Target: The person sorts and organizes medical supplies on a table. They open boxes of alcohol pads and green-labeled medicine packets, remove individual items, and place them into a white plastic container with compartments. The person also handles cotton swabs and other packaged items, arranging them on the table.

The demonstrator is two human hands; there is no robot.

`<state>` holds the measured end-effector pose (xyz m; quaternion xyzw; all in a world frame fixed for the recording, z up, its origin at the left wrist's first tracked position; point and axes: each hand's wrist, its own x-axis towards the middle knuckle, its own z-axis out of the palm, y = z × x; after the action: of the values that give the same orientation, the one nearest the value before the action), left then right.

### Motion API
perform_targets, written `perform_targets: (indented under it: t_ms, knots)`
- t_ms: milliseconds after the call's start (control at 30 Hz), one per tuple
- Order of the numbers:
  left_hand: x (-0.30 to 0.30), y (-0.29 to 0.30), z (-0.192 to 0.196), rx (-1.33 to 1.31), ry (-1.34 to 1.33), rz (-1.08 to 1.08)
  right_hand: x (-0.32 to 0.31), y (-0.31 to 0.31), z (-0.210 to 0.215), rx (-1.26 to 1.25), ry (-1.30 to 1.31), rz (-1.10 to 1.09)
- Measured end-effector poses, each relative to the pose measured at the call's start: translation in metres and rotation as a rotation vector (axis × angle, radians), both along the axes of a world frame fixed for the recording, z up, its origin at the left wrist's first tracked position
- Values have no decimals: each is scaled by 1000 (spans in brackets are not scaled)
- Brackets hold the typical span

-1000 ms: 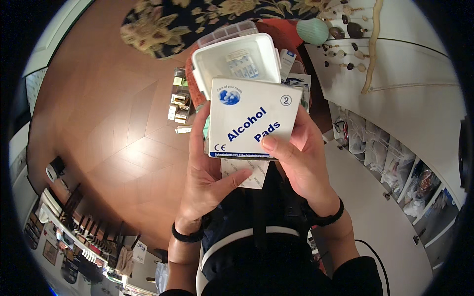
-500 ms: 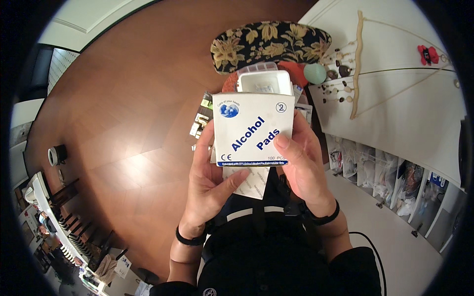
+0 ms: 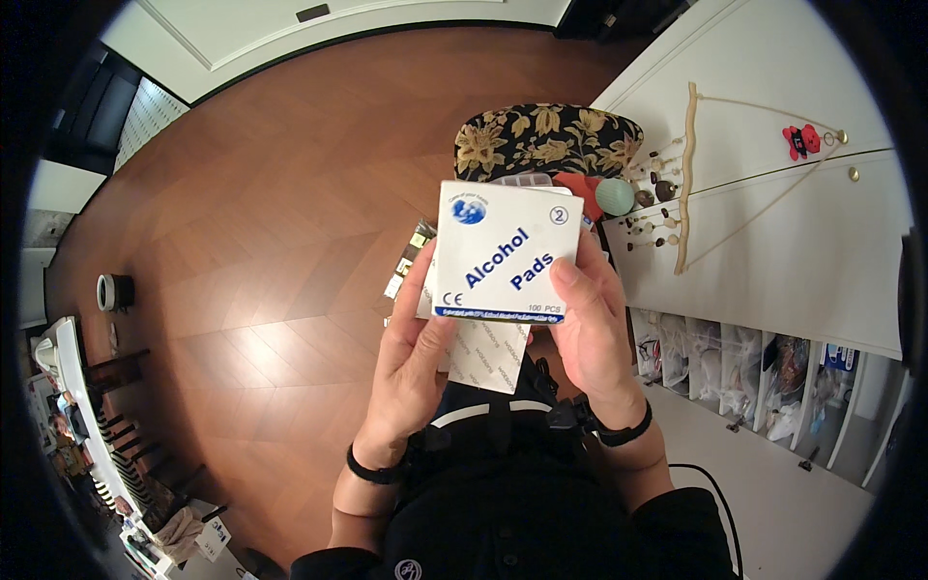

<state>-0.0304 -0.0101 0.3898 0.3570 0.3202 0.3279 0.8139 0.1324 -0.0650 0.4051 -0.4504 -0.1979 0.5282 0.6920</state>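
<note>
Upright in front of me is a white square cardboard box (image 3: pixel 509 253) with slanted blue lettering and a blue band along its lower edge. My right hand (image 3: pixel 594 329) grips its right side, thumb pressed on the front face and fingers hidden behind. At the lower left corner is my left hand (image 3: pixel 401 362), its fingers behind the box's left side and its thumb by the bottom edge. Below the box a pale paper piece (image 3: pixel 488 358) with repeated faint grey print sticks out beside the left thumb. How it is held is partly hidden by the box.
A floral black-and-gold chair back (image 3: pixel 546 140) stands beyond the box. Past the box's edges show a clear plastic container (image 3: pixel 525 180), a pale green ball (image 3: pixel 615 197) and small packages (image 3: pixel 406 266). White cabinets (image 3: pixel 764 242) line the right, above slots of plastic bags (image 3: pixel 720 362).
My view has shifted, so the chair and cabinet sit lower in it. The box now covers most of the white bin behind. My left thumb has moved off the paper to the box's lower corner.
</note>
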Motion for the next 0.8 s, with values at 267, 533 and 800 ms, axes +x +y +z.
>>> perform_targets:
  t_ms: [267, 533, 800]
  knots:
    - [-13, 8, 4, -286, -283, -242, -10, 2, 14, -16, -79, 9]
    - [-17, 6, 6, -472, -444, -241, -17, 5, 18, -21, -141, 18]
    - [-18, 21, -7, -641, -569, -329, -10, 7, 8, 21, 18, 189]
